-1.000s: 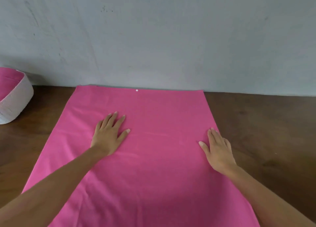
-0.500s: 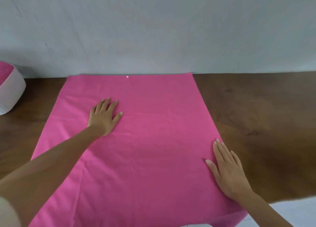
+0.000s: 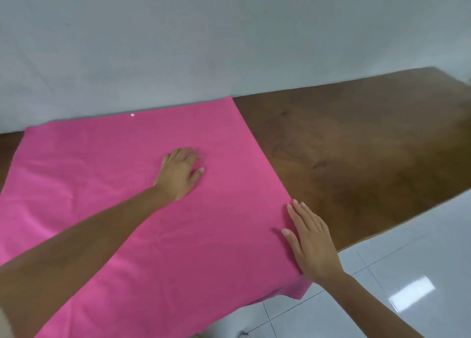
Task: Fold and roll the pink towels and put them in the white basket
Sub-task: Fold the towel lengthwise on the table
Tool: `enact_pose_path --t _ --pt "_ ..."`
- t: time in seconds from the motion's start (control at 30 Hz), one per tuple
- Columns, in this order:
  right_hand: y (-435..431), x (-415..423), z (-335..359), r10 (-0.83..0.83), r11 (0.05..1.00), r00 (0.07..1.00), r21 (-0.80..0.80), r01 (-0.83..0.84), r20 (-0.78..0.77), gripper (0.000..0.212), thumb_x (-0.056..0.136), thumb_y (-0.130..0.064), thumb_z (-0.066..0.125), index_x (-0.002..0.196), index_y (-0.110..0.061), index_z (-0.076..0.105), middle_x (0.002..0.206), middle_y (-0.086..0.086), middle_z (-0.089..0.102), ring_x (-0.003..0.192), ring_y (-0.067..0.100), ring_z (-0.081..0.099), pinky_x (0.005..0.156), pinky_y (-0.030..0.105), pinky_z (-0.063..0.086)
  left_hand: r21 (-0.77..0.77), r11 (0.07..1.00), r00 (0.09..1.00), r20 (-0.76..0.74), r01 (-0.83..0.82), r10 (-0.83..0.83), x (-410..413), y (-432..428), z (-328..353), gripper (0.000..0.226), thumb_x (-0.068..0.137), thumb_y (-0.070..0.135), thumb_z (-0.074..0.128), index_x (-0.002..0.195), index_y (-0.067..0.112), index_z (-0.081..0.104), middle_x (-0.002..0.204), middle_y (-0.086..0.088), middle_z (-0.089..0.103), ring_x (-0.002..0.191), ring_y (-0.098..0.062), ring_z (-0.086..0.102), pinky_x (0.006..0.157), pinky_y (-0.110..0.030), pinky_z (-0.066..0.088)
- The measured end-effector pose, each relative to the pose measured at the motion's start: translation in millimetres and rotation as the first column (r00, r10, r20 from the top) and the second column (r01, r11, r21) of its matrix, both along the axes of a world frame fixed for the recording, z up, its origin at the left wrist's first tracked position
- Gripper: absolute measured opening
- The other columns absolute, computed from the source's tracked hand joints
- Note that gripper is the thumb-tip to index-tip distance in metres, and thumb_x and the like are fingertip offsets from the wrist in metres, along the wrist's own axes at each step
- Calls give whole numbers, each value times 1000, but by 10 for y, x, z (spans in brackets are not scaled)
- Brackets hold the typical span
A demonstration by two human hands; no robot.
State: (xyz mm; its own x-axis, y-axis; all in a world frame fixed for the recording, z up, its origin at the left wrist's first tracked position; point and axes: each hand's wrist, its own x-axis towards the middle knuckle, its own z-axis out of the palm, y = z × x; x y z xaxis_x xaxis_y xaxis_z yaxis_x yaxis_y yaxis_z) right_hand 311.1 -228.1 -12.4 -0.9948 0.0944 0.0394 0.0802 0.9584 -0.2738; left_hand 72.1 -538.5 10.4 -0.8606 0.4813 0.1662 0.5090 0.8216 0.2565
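A large pink towel [image 3: 107,174] lies spread flat on the dark wooden table [image 3: 344,146], its near right corner hanging over the table's front edge. A small white snap sits near its far hem. My left hand [image 3: 179,173] lies flat on the towel near its middle, fingers pointing away from me. My right hand [image 3: 312,243] rests flat on the towel's right edge, fingers straight. The white basket is out of view.
A pale grey wall [image 3: 229,37] runs along the table's far side. Bare wood stretches to the right of the towel. Glossy white floor tiles [image 3: 407,274] show beyond the table's front edge at lower right.
The view has swung to the right, so the basket has left the frame. My left hand has slid rightward toward the towel's middle. My right hand stays at the right edge.
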Motion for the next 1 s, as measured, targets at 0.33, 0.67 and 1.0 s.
enact_pose_path --t 0.33,0.67,1.0 --pt "175 565 -92 -275 961 961 -20 275 -32 57 108 -48 12 156 -26 35 164 -8 26 154 11 14 121 27 6 -64 906 905 117 418 -409 -177 1293 70 49 105 36 49 150 17 45 158 -8 37 145 -27 31 119 -45 27" --pt "-14 709 21 -546 822 837 -203 531 -21 45 102 -57 31 127 -31 58 151 -7 48 142 18 40 115 35 28 -125 814 823 123 567 -554 -699 1614 184 36 104 24 53 139 16 55 141 -5 50 124 -27 46 105 -44 42" --pt "-49 490 212 -633 744 766 -189 641 108 12 92 -37 71 84 -31 64 144 -7 47 136 19 33 112 39 37 -247 772 810 158 586 -565 -903 1803 378 19 98 29 63 87 21 50 103 -1 51 99 -22 43 83 -39 41"
